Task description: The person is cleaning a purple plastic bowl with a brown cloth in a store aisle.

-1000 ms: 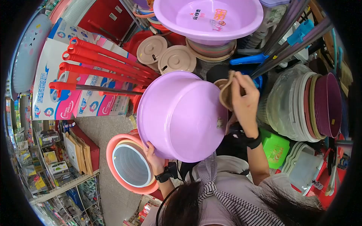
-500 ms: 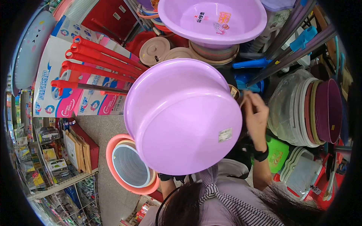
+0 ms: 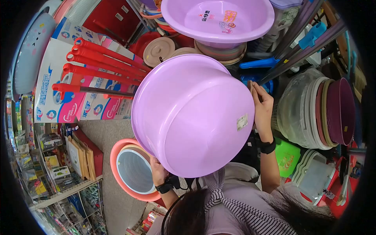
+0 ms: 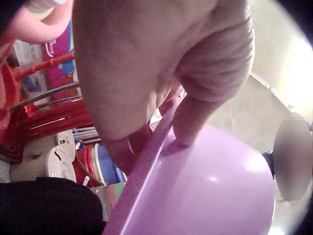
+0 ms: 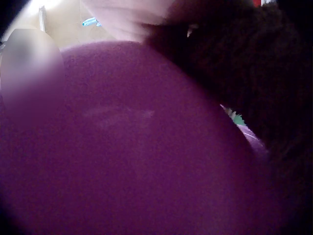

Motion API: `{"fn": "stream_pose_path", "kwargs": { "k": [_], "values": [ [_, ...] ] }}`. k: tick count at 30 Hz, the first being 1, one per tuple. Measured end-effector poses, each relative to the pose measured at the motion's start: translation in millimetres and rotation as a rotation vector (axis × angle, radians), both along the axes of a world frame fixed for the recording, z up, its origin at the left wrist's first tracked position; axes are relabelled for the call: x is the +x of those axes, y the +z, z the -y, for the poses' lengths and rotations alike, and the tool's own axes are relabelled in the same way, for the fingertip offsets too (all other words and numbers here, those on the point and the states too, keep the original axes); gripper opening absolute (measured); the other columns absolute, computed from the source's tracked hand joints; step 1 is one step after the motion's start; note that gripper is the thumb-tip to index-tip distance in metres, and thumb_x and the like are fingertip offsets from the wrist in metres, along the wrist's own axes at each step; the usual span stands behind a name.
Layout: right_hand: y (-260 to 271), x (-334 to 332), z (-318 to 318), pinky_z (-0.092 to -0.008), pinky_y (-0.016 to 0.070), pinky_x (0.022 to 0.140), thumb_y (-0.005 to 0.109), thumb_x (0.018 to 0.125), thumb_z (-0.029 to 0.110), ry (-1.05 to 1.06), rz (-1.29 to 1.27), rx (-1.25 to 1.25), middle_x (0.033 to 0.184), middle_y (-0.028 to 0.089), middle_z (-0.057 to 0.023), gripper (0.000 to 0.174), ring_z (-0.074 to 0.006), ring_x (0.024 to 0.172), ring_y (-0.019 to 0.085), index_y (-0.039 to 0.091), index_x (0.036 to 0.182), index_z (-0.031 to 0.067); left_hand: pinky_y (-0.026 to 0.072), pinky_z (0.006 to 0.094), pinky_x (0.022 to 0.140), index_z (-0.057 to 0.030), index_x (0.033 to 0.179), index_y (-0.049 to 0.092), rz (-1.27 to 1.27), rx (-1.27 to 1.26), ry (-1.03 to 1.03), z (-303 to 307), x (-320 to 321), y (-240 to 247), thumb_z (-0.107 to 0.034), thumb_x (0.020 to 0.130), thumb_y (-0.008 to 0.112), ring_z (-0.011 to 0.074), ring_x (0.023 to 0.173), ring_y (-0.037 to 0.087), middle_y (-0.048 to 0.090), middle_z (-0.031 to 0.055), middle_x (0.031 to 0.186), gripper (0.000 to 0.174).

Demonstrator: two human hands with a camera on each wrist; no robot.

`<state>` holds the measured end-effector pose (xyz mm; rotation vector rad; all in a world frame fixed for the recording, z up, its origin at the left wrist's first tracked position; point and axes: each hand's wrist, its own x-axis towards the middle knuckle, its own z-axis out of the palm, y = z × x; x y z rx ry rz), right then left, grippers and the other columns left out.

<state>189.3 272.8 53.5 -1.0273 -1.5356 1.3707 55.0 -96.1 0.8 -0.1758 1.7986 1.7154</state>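
Observation:
A purple plastic basin [image 3: 196, 121] is held tilted in front of the body, its outside and base with a small label [image 3: 242, 122] facing the head camera. My left hand [image 3: 158, 172] grips its rim at the lower left. In the left wrist view, the thumb [image 4: 188, 120] lies on one face of the basin wall [image 4: 210, 181] and fingers go round the other. At the basin's right edge, my right hand [image 3: 263, 105] pinches a brown cloth [image 3: 250, 85], mostly hidden. Purple basin surface [image 5: 112, 147] fills much of the right wrist view, beside dark fuzzy material [image 5: 234, 63].
Another purple basin [image 3: 219, 17] tops a stack ahead. Red-handled poles [image 3: 105, 58] lean before printed boxes [image 3: 51, 90] at left. A pink tub with a grey basket [image 3: 135, 172] stands on the floor. Stacked baskets [image 3: 313, 113] and a green dustpan-like item [image 3: 287, 156] are at right.
The held basin has tilted so more of its base faces the head camera. My right hand dipped beside it with the cloth, then came back up. My left hand shows again at the rim.

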Motion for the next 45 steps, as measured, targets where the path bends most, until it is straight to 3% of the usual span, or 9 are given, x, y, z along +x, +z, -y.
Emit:
{"fn": "stream_pose_path", "kwargs": {
  "k": [5,10,13,19,23,26,31,40,45],
  "values": [
    [-13.8,-3.3,0.3,-0.0236,0.0436,0.069,0.061,0.097,0.007,0.023,0.023,0.035,0.087,0.064,-0.0076,0.021,-0.0097,0.077,0.057,0.067,0.11,-0.0087,0.0524,0.037,0.095,-0.0009,0.147,0.036,-0.19,0.126,-0.094,2.9,-0.1,5.6,0.002,0.082,0.074,0.0232,0.116,0.06,0.057,0.0143,0.132,0.075],
    [-12.9,-8.6,9.4,-0.0299,0.0451,0.07,0.061,0.094,0.004,0.068,0.153,0.256,0.083,0.063,-0.0158,0.02,-0.0218,0.074,0.058,0.066,0.108,-0.0074,0.0509,0.0405,0.101,-0.0025,0.152,0.027,0.136,0.757,0.238,-4.2,-7.5,6.9,-0.023,0.087,0.076,0.0281,0.118,0.058,0.053,0.014,0.136,0.083],
    [-14.4,-11.0,16.2,-0.0295,0.0447,0.069,0.061,0.093,0.004,0.082,0.134,0.204,0.082,0.061,-0.015,0.019,-0.0201,0.074,0.058,0.066,0.108,-0.0075,0.0526,0.0408,0.096,-0.0019,0.142,0.042,0.007,0.599,0.255,-25.0,0.8,26.8,-0.055,0.097,0.056,0.0262,0.114,0.061,0.058,0.0129,0.131,0.071],
    [4.6,5.1,7.7,-0.0266,0.0466,0.077,0.06,0.095,0.002,-0.028,0.118,0.256,0.091,0.063,-0.0117,0.018,-0.0167,0.082,0.06,0.064,0.11,-0.0086,0.049,0.0456,0.101,-0.006,0.145,0.036,-0.286,0.323,0.06,-12.5,2.0,12.2,-0.049,0.09,0.068,0.027,0.119,0.057,0.054,0.0105,0.135,0.077],
    [45.8,12.0,19.7,-0.0265,0.0479,0.081,0.061,0.093,-0.001,-0.06,0.097,0.252,0.097,0.066,-0.0128,0.019,-0.0189,0.087,0.063,0.065,0.111,-0.0091,0.0455,0.0471,0.105,-0.0086,0.148,0.03,-0.111,0.354,0.134,-21.9,6.2,8.7,-0.044,0.086,0.074,0.0281,0.126,0.052,0.049,0.0102,0.141,0.084],
    [63.8,-1.8,48.2,-0.028,0.049,0.08,0.062,0.09,-0.004,0.174,-0.012,0.359,0.099,0.066,-0.0143,0.022,-0.0221,0.087,0.064,0.065,0.112,-0.0068,0.0515,0.0391,0.096,-0.0017,0.138,0.043,-0.146,0.346,0.224,-37.8,14.5,12.4,-0.044,0.073,0.088,0.024,0.114,0.06,0.058,0.0098,0.129,0.09],
    [63.8,-46.8,74.1,-0.034,0.049,0.076,0.061,0.094,0.003,0.361,0.0,0.301,0.1,0.062,-0.0147,0.02,-0.0334,0.087,0.062,0.061,0.114,-0.0016,0.0508,0.0413,0.098,-0.0024,0.141,0.039,-0.107,0.358,0.186,-46.3,20.6,28.0,-0.042,0.073,0.088,0.0253,0.117,0.059,0.057,0.0105,0.13,0.092],
    [65.0,-43.9,101.7,-0.0388,0.0532,0.066,0.061,0.09,0.005,0.555,0.071,0.478,0.097,0.061,-0.011,0.022,-0.033,0.079,0.066,0.061,0.112,0.0023,0.0503,0.0433,0.099,-0.0014,0.143,0.037,-0.063,0.305,0.274,-48.3,21.8,23.3,-0.038,0.072,0.09,0.0281,0.118,0.058,0.055,0.013,0.132,0.096],
    [57.1,-54.5,73.2,-0.0405,0.0522,0.067,0.061,0.09,0.004,0.319,0.081,0.394,0.098,0.062,-0.0125,0.022,-0.0365,0.081,0.064,0.062,0.111,0.0058,0.0495,0.0431,0.1,-0.0013,0.145,0.034,-0.115,0.278,0.228,-46.3,19.9,17.5,-0.039,0.071,0.091,0.0296,0.119,0.057,0.054,0.0132,0.135,0.101]
  ]
}}
